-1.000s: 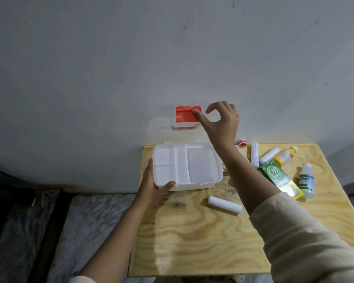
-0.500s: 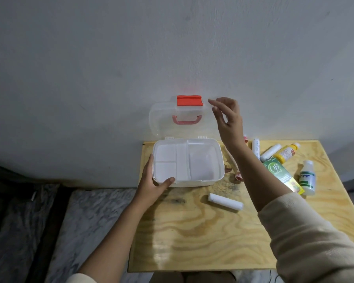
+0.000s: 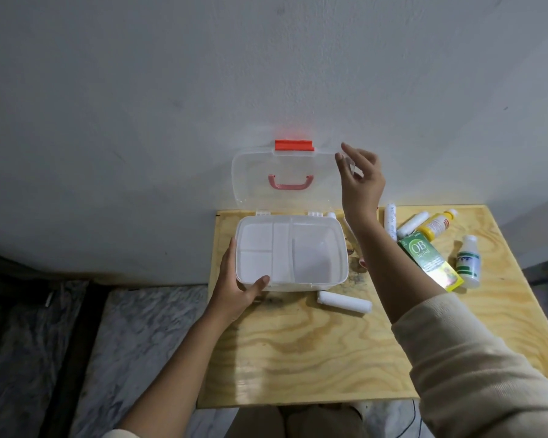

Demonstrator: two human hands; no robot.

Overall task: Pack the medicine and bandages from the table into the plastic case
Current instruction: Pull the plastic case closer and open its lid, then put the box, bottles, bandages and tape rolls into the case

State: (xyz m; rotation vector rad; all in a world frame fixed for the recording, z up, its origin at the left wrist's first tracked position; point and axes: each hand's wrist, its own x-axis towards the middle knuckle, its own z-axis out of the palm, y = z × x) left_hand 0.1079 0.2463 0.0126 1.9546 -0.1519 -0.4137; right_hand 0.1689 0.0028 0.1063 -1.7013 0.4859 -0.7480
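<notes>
A white plastic case (image 3: 339, 248) with several empty compartments stands open at the table's back left. Its clear lid (image 3: 257, 181), with a red latch and pink handle, leans upright against the wall. My left hand (image 3: 234, 286) grips the case's front left corner. My right hand (image 3: 359, 181) hovers by the lid's right edge, fingers relaxed, holding nothing. A white bandage roll (image 3: 344, 301) lies in front of the case. To the right lie more bandage rolls (image 3: 390, 221), a yellow bottle (image 3: 437, 224), a green box (image 3: 429, 260) and a white bottle (image 3: 469, 260).
The small plywood table (image 3: 314, 349) stands against a grey wall (image 3: 203, 74). Left of it is a marbled floor, and the table's near half is bare wood. A small reddish item (image 3: 363, 263) peeks out beside my right forearm.
The lid has swung fully up against the wall. My right hand let go of the red latch and moved right to the lid's edge. My left hand stays on the case.
</notes>
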